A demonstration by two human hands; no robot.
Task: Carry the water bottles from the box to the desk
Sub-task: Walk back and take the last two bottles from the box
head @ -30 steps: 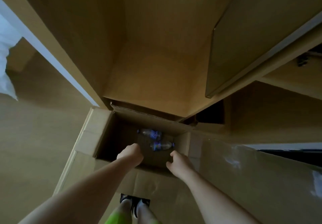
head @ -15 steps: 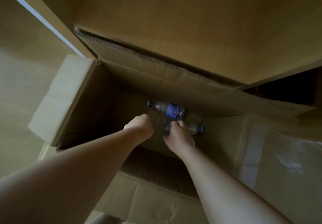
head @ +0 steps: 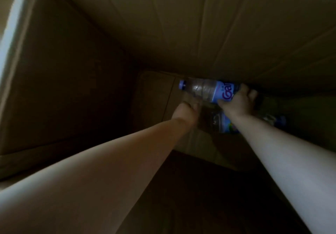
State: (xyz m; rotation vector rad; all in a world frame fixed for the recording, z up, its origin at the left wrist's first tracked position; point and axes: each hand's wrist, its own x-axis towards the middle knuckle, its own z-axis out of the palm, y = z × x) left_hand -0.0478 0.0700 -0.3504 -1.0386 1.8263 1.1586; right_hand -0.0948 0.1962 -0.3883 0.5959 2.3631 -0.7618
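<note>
I am looking down into a deep, dim cardboard box [head: 181, 33]. A clear water bottle [head: 203, 90] with a blue cap and a blue label lies on its side against the far wall. My right hand [head: 240, 101] grips it around the label. A second water bottle [head: 225, 124] lies on the box floor, partly hidden under my right forearm, with its blue cap pointing right. My left hand [head: 187, 111] is just below the clear neck end of the first bottle. I see it from the back, and its fingers are hidden in the dark.
The box walls close in on all sides: the left wall [head: 63, 79], the far wall overhead and a dark near wall at the bottom. A pale strip of light [head: 11, 33] shows past the left rim. The desk is out of view.
The view has dropped deep into the box. My right hand left the nearer bottle and took hold of the farther one at its label. My left hand reached further in.
</note>
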